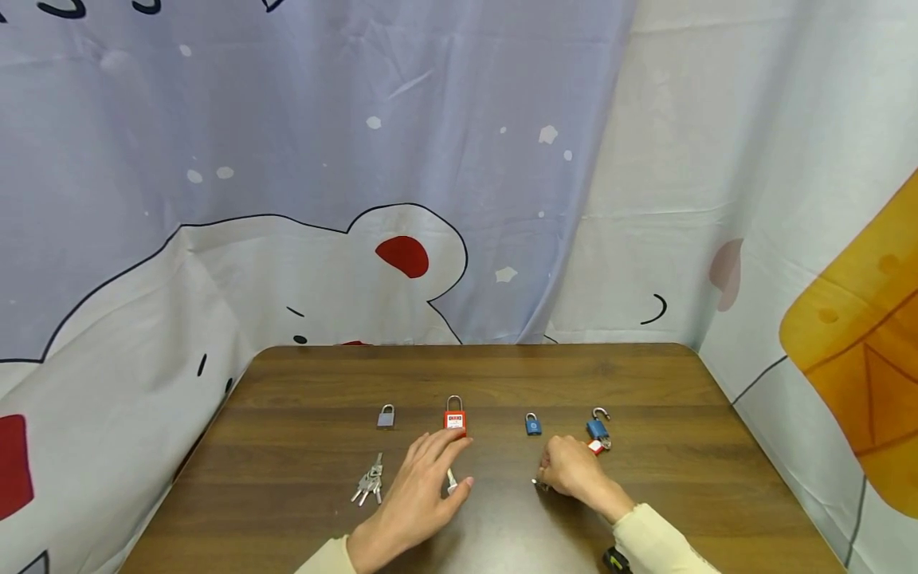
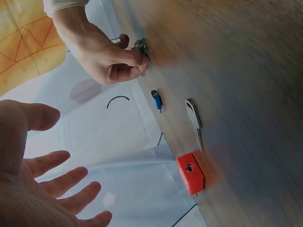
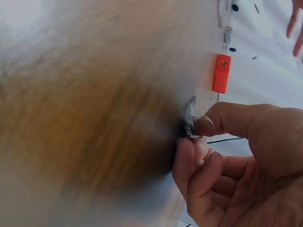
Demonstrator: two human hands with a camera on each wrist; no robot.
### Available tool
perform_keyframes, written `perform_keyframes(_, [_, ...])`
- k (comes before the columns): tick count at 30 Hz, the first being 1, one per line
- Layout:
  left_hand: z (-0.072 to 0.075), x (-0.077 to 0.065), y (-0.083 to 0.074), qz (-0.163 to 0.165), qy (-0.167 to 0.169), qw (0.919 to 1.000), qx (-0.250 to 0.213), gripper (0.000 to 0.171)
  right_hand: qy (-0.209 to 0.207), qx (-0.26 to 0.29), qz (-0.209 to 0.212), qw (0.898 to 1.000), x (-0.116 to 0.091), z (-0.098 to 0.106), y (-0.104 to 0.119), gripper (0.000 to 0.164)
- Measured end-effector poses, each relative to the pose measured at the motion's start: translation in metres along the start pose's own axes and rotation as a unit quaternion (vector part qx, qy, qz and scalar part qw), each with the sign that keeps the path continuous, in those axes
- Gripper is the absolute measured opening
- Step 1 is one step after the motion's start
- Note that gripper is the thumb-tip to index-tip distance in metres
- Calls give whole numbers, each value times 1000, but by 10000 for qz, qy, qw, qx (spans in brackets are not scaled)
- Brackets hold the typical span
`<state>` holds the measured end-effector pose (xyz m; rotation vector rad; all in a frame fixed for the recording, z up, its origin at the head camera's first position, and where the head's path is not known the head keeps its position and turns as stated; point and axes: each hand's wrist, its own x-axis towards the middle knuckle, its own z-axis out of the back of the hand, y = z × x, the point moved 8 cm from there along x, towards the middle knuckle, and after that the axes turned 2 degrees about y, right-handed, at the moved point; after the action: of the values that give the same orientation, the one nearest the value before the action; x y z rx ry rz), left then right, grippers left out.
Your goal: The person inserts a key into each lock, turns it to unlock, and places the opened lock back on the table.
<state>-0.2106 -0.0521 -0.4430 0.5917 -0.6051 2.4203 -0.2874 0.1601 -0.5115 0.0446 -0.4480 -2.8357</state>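
Note:
My right hand (image 1: 574,470) is low over the wooden table, its thumb and fingertips pinching a small bunch of metal keys (image 3: 190,118), partly hidden by the fingers. A little beyond it stands a small blue padlock (image 1: 533,424) with its shackle closed. My left hand (image 1: 423,494) hovers with fingers spread and holds nothing. Close to its fingertips lies a red padlock (image 1: 455,418) with a white label. In the left wrist view a single key (image 2: 194,124) lies in front of that red padlock; the head view shows it partly behind the left hand.
Left of my left hand lies another bunch of keys (image 1: 370,483), with a grey padlock (image 1: 386,416) behind it. At the right, a blue padlock (image 1: 598,429) has its shackle swung open, beside a small red-and-white piece (image 1: 596,447). A printed curtain (image 1: 287,159) hangs behind the table.

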Motion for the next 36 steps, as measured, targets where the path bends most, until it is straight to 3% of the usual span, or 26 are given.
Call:
perform_keyframes(11, [1,-1,-3,-135,-55,9998,103,53,-360,-119,192,9991,1,1,1,35])
perform_keyframes(23, [6,3,-4,-254,-236,9994,62,50,-891,146,382,9952,2,28,11,27])
perform_keyframes(36, [13,6,-6,-212,-249,9994,-100,47,-2108,230,1014,9720,-4,77,34,19])
